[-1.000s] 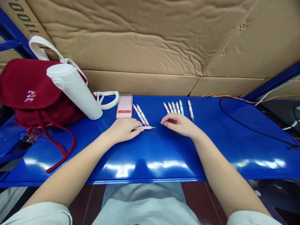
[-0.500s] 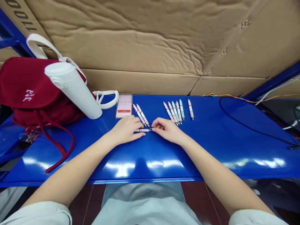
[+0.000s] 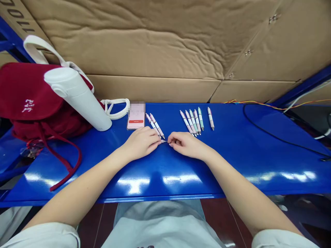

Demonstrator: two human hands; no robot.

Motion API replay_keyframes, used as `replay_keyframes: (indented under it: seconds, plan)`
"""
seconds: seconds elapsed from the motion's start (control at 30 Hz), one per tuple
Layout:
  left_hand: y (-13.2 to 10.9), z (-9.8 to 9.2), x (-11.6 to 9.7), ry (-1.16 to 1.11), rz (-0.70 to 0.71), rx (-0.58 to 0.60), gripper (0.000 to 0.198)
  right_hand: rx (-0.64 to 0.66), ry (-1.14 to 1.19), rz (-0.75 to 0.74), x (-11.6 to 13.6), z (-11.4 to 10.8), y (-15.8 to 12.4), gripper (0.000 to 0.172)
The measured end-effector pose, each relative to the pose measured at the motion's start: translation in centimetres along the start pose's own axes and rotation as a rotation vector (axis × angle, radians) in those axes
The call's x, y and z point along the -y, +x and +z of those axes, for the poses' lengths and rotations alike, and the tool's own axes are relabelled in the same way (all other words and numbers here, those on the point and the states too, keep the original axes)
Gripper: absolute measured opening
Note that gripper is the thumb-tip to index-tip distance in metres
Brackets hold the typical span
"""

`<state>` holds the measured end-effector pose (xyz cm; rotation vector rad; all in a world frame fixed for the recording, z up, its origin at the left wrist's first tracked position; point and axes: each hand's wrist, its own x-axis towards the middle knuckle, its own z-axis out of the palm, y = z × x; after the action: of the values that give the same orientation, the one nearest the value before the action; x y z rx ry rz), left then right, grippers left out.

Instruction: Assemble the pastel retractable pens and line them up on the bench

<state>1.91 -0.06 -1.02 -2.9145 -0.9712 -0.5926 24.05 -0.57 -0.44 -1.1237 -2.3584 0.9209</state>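
Note:
My left hand [image 3: 141, 143] is shut on a pale pink pen, whose metal tip [image 3: 163, 141] pokes out past the fingertips. The pen's barrel is hidden in that hand. My right hand [image 3: 186, 144] sits just right of the tip, fingers curled and nearly touching it. Whether those fingers pinch something small, I cannot tell. Two pens [image 3: 155, 125] lie side by side just above my left hand. Farther right lie a tight group of several pastel pens [image 3: 192, 122] and one separate pink pen [image 3: 210, 119].
A pink phone [image 3: 136, 120] lies left of the pens on the blue metal table [image 3: 232, 155]. Beyond it stand a white bottle [image 3: 77, 98] and a dark red bag [image 3: 31, 100] with white straps. Cardboard lines the back; coloured wires [image 3: 258, 102] run along the right.
My hands have closed in from a wider gap a second ago. The pen now sits deeper in my left hand, showing only its tip. My right fingers have moved apart from it slightly since half a second ago.

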Motion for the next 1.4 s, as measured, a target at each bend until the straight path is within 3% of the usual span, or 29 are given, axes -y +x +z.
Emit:
replay_keyframes:
  seconds: [0.2, 0.33, 0.43, 1.13, 1.27, 1.4]
  plan:
    - [-0.1, -0.1, 0.2, -0.011, -0.017, 0.010, 0.031, 0.052, -0.148, 0.034, -0.2, -0.3, -0.1, 0.005]
    - [-0.1, 0.1, 0.1, -0.014, 0.000, 0.010, 0.026, -0.044, -0.196, 0.002, 0.5, -0.1, -0.2, 0.016]
    - [-0.1, 0.2, 0.0, -0.015, 0.010, 0.006, 0.026, -0.093, -0.227, -0.071, 0.7, 0.2, -0.1, 0.012]
    - [0.1, -0.2, -0.3, -0.039, 0.015, -0.044, 0.027, -0.147, -0.234, -0.113, 1.0, 0.5, 0.0, 0.009]
    - [0.0, -0.9, 0.3, 0.015, -0.050, 0.038, 0.029, -0.144, -0.281, -0.065, 0.4, -0.5, 0.0, 0.010]
    - [-0.2, -2.1, 1.2, 0.103, -0.114, 0.177, 0.027, -0.053, -0.389, 0.041, -0.4, -1.2, -0.1, 0.011]
